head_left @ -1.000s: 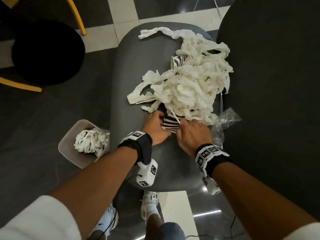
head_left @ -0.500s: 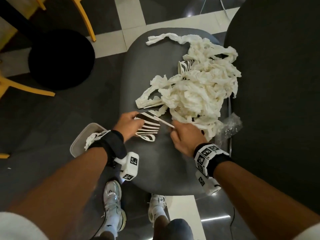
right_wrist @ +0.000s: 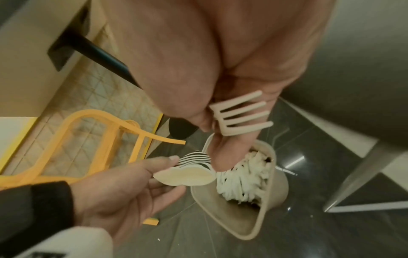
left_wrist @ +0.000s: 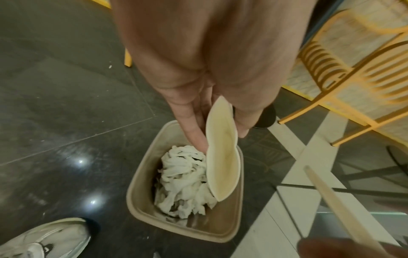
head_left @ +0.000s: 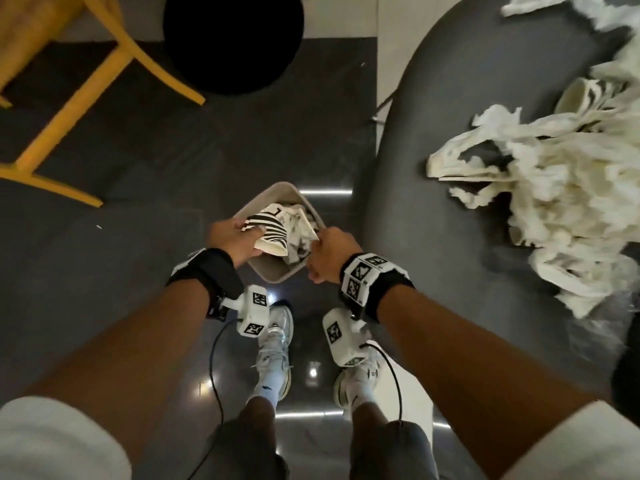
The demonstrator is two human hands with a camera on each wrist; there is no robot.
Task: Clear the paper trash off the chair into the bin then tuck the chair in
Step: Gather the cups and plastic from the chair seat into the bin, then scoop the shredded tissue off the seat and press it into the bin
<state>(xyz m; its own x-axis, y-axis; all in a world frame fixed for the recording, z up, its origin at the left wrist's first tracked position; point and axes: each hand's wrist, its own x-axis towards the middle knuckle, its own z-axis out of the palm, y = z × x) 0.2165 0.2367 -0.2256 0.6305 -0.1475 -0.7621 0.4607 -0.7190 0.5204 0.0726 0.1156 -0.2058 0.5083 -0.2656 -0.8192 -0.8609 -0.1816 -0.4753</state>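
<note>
My left hand (head_left: pixel 242 234) pinches a flattened black-and-white striped paper cup (head_left: pixel 271 233) (left_wrist: pixel 222 157) just above the beige bin (head_left: pixel 273 194) (left_wrist: pixel 141 174) on the floor. Beside it, my right hand (head_left: pixel 322 244) (right_wrist: pixel 212 139) grips a pale wooden fork (right_wrist: pixel 240 113) over the bin's right rim. Crumpled white paper (left_wrist: pixel 183 178) (right_wrist: pixel 243 176) lies inside the bin. To the right, the grey chair seat (head_left: pixel 450 140) carries a big heap of white paper strips (head_left: pixel 561 202) and another striped cup (head_left: pixel 585 95).
A yellow chair frame (head_left: pixel 104 74) and a round black table base (head_left: pixel 232 39) stand on the dark tiled floor at the upper left. My white shoes (head_left: pixel 273 327) are planted just below the bin, with camera cables hanging near them.
Both hands left the chair seat and swung left over the bin, the left carrying the striped cup and the right the fork. My head turned left too.
</note>
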